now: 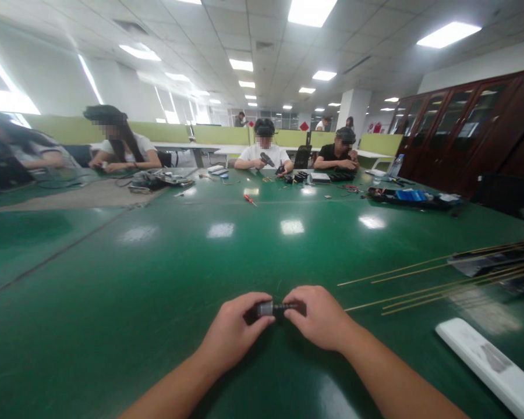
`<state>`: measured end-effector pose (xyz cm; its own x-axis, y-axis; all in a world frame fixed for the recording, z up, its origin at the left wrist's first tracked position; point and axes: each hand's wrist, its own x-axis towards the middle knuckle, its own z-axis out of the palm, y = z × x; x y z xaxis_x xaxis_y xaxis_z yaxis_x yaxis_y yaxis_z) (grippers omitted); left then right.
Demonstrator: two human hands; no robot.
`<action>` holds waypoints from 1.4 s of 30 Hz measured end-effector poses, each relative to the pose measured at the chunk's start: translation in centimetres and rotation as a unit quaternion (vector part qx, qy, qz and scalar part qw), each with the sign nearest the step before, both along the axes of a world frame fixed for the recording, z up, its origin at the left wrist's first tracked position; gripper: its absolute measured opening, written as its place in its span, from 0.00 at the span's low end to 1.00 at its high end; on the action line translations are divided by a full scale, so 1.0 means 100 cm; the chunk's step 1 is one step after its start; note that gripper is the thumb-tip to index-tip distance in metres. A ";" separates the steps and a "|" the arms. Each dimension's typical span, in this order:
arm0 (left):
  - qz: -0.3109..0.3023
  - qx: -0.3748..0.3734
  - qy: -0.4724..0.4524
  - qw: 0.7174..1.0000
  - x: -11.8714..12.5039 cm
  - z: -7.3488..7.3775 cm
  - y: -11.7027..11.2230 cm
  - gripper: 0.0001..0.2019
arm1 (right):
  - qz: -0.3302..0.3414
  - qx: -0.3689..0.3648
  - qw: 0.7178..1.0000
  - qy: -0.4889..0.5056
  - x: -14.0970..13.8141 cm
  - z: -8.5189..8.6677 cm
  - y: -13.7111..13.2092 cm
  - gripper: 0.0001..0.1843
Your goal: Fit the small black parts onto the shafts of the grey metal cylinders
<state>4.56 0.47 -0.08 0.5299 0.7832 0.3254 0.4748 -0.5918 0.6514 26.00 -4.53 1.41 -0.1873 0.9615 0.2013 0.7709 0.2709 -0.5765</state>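
Two hands share one small part.
Left hand (234,327) and right hand (319,317) each pinch the part (271,308) above the green counter (113,302), which stretches leftward; rods (419,290) lie near, right.

I see my left grip (232,330) and right grip (321,317) both pinching one small dark part (271,308) just over the green table (148,279); thin rods (419,292) lie near, at right.
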 end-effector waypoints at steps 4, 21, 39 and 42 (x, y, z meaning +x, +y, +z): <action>0.005 0.002 -0.001 1.000 0.000 0.000 0.000 0.12 | -0.004 0.003 1.000 -0.001 0.001 -0.001 0.000 0.08; 0.012 0.005 -0.008 1.000 -0.002 -0.002 0.002 0.12 | -0.017 0.013 1.000 0.002 0.003 -0.002 0.001 0.07; 0.022 0.001 -0.017 1.000 -0.002 0.000 0.001 0.13 | -0.012 0.018 1.000 0.013 0.007 -0.002 0.002 0.06; 0.023 -0.002 -0.013 1.000 -0.002 0.000 0.001 0.13 | -0.010 0.017 1.000 0.015 0.007 -0.001 0.002 0.06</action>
